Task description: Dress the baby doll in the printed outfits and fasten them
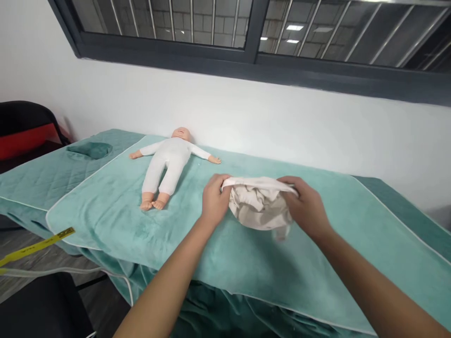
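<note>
Above the bed, my left hand and my right hand hold a cream cloth garment between them. Its banded opening is stretched from one hand to the other, and gathered folds show inside. Fingers of both hands are closed over the band's ends. A small loose part of the cloth dangles near my right hand, blurred. What kind of garment it is I cannot tell. To the left of my hands, a baby doll in a white body suit lies on its back, arms spread and feet toward me.
A green plush sheet covers the bed, with a face hole at its left end. White wall and a barred window stand behind. On the left are a black and red chair, a yellow strap and a white cable.
</note>
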